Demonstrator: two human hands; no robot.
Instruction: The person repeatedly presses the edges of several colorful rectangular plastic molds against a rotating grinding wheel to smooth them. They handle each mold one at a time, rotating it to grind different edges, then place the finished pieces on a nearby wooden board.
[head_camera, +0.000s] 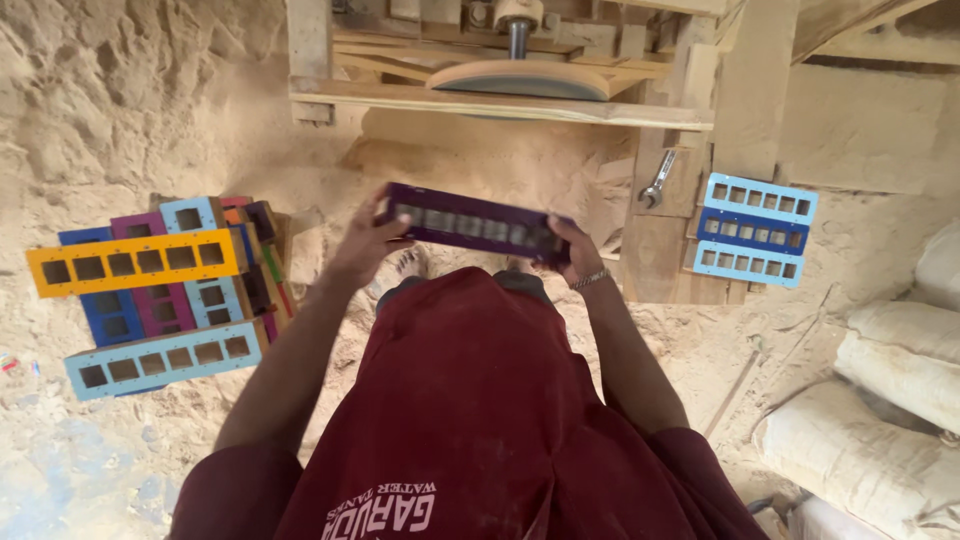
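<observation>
I hold a long purple frame (470, 225) with a row of square openings, level in front of my chest. My left hand (368, 240) grips its left end and my right hand (575, 250), with a metal bracelet at the wrist, grips its right end. To my left lies a stack of similar frames (165, 290) in orange, light blue, blue and pink. On the right, three blue frames (755, 230) rest on a wooden ledge. My dark red shirt fills the lower middle of the view.
A wooden workbench (500, 100) with a round disc (525, 78) on a metal spindle stands ahead. A wrench (658, 182) hangs on its post. White sacks (890, 400) lie at the right. The ground is sandy and covered in sawdust.
</observation>
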